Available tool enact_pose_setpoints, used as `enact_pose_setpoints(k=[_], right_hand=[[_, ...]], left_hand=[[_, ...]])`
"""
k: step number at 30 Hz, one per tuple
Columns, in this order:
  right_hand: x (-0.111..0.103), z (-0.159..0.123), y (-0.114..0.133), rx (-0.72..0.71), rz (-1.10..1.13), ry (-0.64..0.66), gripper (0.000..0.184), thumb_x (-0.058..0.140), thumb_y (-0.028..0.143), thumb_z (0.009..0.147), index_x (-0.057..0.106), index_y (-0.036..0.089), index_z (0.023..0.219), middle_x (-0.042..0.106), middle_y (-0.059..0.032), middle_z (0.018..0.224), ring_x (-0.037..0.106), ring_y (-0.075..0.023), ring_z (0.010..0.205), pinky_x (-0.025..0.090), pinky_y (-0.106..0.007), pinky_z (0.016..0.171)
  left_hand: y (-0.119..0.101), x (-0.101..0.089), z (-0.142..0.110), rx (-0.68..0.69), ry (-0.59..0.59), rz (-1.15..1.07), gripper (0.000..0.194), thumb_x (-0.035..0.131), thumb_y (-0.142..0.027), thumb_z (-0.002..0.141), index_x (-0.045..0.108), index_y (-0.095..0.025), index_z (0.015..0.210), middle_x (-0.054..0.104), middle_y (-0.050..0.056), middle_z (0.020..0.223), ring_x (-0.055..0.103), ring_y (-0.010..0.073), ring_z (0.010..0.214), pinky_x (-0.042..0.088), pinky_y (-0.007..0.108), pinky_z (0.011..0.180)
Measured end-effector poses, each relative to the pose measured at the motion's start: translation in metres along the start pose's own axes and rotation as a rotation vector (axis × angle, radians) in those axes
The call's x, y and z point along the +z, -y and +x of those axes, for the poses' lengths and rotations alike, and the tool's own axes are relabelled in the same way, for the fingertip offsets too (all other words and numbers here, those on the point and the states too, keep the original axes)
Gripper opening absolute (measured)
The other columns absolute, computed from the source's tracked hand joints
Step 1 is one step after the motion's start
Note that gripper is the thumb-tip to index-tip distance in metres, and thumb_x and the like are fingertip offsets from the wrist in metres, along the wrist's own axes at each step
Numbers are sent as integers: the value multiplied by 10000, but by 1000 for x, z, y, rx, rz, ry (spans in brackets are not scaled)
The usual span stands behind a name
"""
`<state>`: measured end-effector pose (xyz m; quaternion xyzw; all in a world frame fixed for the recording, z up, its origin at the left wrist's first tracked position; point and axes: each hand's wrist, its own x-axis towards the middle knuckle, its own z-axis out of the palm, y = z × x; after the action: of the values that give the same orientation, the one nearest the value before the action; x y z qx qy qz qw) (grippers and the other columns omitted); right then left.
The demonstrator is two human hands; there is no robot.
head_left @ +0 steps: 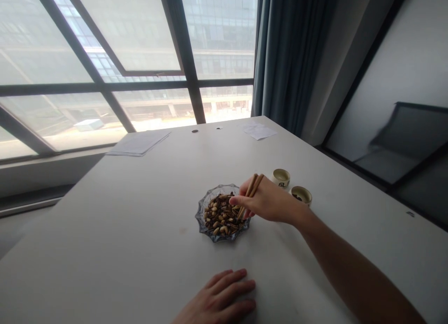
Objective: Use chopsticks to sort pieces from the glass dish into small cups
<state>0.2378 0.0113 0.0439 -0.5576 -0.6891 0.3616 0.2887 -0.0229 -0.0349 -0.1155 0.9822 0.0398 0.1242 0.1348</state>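
Note:
My right hand [264,198] is closed around a pair of wooden chopsticks [254,185], whose lower ends point down into a glass bowl [206,230] with a scalloped rim. Mixed nuts and seeds [222,216] fill the bowl, pale pistachio-like ones among darker seeds. Whether the tips pinch anything is too small to tell. Flat on the white table, nearer to me than the bowl, lies my left hand [224,298], fingers stretched out and holding nothing. Just beyond my right wrist stand two small cups, one pale with a dark mark [281,178], the other [301,195] with dark bits inside.
The white table [140,249] reaches to a wide window. Stacked paper sheets [138,143] lie at its far left, and a crumpled sheet [259,130] at the far right. A blue curtain [287,58] hangs behind that corner. A dark chair-like shape [416,133] shows at right.

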Motion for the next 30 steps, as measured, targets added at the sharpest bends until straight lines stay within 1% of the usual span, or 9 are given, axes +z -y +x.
enact_pose_setpoints(k=[2, 5, 9, 11, 15, 18, 22, 26, 30], right_hand=[[3, 2, -3, -10, -20, -6, 393, 710, 403, 933, 609, 184, 622, 692, -28, 571, 683, -162, 541, 443, -226, 496], [6, 4, -5, -36, -56, -31, 413, 679, 405, 952, 606, 182, 613, 684, -31, 562, 667, -155, 549, 428, -227, 509], [6, 3, -4, -69, -74, -43, 415, 624, 384, 986, 622, 179, 625, 696, -40, 584, 665, -157, 566, 441, -234, 536], [5, 2, -3, -65, -73, -49, 423, 615, 379, 991, 621, 181, 617, 695, -42, 583, 665, -160, 561, 445, -237, 534], [2, 0, 1, -35, -46, -53, 402, 629, 376, 982, 633, 185, 629, 702, -43, 590, 681, -172, 562, 455, -241, 524], [0, -2, 3, -17, -18, -50, 383, 661, 374, 960, 613, 191, 628, 694, -40, 581, 698, -183, 562, 463, -242, 514], [0, -2, 3, -4, -9, -40, 404, 695, 388, 937, 568, 197, 604, 669, -31, 553, 703, -184, 546, 471, -239, 511], [2, -1, 2, 4, -30, -36, 386, 703, 379, 929, 577, 195, 614, 684, -31, 573, 694, -174, 553, 459, -235, 510], [3, 0, 1, 7, -44, -32, 378, 697, 378, 933, 588, 192, 621, 696, -33, 591, 687, -170, 569, 449, -234, 516]], left_hand=[[0, 0, -1, 2, -2, 10, 301, 563, -254, 1108, 605, -218, 1403, 631, 69, 1526, 511, 248, 1488, 419, 381, 1244], [-1, -1, 0, -4, -17, 1, 311, 601, -257, 1092, 609, -227, 1401, 649, 72, 1504, 528, 247, 1473, 424, 374, 1241], [-3, -3, 0, -18, 13, -20, 302, 569, -250, 1104, 601, -228, 1403, 637, 78, 1518, 525, 263, 1477, 428, 406, 1239], [-4, -3, 0, -22, 14, -28, 295, 549, -244, 1110, 599, -231, 1400, 637, 83, 1518, 526, 269, 1478, 431, 418, 1236], [-4, -5, 1, -28, -7, -51, 305, 580, -235, 1095, 595, -246, 1399, 654, 86, 1498, 542, 265, 1466, 438, 409, 1232], [-2, -4, 2, -21, 20, -40, 304, 579, -225, 1094, 590, -234, 1397, 634, 76, 1523, 531, 266, 1474, 429, 408, 1238], [-1, -1, 1, -20, 49, -23, 298, 564, -235, 1103, 592, -225, 1400, 618, 69, 1539, 510, 268, 1487, 420, 412, 1244], [-3, -1, 1, -26, 10, -26, 281, 514, -243, 1126, 599, -229, 1393, 636, 72, 1518, 513, 255, 1486, 419, 401, 1243], [-5, -2, 1, -31, -9, -51, 275, 549, -227, 1106, 605, -235, 1375, 658, 87, 1492, 542, 265, 1463, 445, 413, 1227]])
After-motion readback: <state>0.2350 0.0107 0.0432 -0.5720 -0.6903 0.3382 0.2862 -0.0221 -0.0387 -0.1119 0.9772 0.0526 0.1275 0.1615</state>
